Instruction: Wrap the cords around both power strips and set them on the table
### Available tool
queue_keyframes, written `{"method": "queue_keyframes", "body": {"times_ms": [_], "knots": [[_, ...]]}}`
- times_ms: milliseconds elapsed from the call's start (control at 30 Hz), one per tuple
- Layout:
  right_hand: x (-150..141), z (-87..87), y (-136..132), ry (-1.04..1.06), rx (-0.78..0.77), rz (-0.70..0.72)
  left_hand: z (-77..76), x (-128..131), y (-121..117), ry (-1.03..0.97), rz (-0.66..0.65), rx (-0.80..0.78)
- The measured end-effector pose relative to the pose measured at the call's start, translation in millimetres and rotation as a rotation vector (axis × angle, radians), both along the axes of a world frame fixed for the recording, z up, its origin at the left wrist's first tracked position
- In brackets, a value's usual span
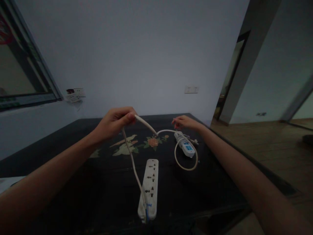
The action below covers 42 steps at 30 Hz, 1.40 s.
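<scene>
My left hand (119, 122) is closed around a white power cord (146, 124), pinched between thumb and fingers above the table. One length of this cord drops to the near end of a long white power strip (150, 182), which lies face up. The other length runs right and forms a loose loop on the tabletop. My right hand (182, 122) hovers just above that loop, its fingers loosely curled and apart, with nothing visible in them. Below it lies a smaller power strip (187, 148) with blue socket faces and its own cord wrapped around it.
The dark table (117, 192) has a painted flower and bird design (153, 142). Behind it stands a pale wall with a double wall socket (191, 89) and another socket (78, 92) near the window at left. Wooden floor (271, 143) shows at right.
</scene>
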State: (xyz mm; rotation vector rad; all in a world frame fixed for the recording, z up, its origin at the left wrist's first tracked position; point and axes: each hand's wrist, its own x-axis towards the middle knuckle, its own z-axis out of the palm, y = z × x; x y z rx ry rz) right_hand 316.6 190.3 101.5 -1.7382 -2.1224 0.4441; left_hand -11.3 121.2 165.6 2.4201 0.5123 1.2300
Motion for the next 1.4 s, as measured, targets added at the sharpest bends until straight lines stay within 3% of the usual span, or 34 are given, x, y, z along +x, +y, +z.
{"method": "queue_keyframes", "body": {"times_ms": [167, 300, 600, 733, 833, 967, 1067, 1233, 1400], "knots": [[52, -59.4, -8, -0.315, -0.089, -0.237, -3.1, 6, 11, -0.164, -0.040, -0.126], [73, -96.3, -20, -0.484, -0.097, -0.318, -0.4, 8, 10, -0.261, -0.088, -0.189], [72, -134.8, -18, -0.639, 0.058, -0.436, 12.5, 6, 5, -0.462, -0.248, -0.335], [75, -128.8, -24, -0.677, 0.081, -0.423, 17.7, 2, 3, -0.530, -0.257, -0.376], [80, -106.2, -36, -0.705, 0.120, -0.360, 21.0, -1, 2, -0.590, -0.223, -0.430], [71, -65.4, -41, -0.722, 0.151, -0.136, 23.6, -3, 4, -0.666, -0.173, -0.529], [42, -46.5, -25, -0.706, 0.144, 0.093, 23.4, -4, 6, -0.665, -0.160, -0.505], [-40, -54.0, 24, -0.633, 0.124, 0.384, 24.8, -10, 2, -0.647, -0.100, -0.429], [-107, -80.6, 63, -0.539, 0.124, 0.456, 29.5, -18, -7, -0.765, -0.074, -0.548]]}}
